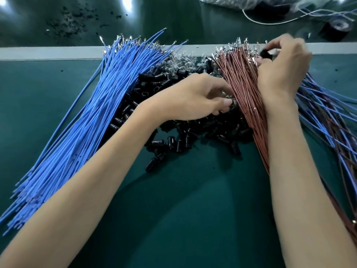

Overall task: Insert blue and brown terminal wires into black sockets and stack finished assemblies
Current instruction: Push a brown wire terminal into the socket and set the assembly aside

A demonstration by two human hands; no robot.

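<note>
Pinching a black socket [265, 53] above the brown wires [244, 84]

The right hand [284, 64] is raised over the far end of the brown wires, and its forearm crosses that bundle. Its thumb and fingertips are closed on the black socket. The socket is blurred, so whether a wire sits in it cannot be told. The left hand [195, 97] extends from the left and rests on the heap of sockets [173, 136] in the middle of the green tabletop [38, 93]. Its fingers are curled down into the heap with the thumb drawn against them, just beside the edge of the brown wires. Whether it actually holds a socket cannot be told.

The blue wires [108, 117] lie in a thick fan to the left of the heap. Their metal tips point away from the person and reach a pale strip [48, 53] that runs across the tabletop. The brown wires lie to the right of the heap, fanned the same way, with their tips at the far end. Farther right, partly hidden by the right forearm, is a loose stack of mixed wires [328, 117], blue and brown together.

Beyond the strip, black specks [73, 18] are scattered at the far left. At the far right are a clear plastic bag [251, 2], a white cord [270, 22] and a black roll [336, 29].
</note>
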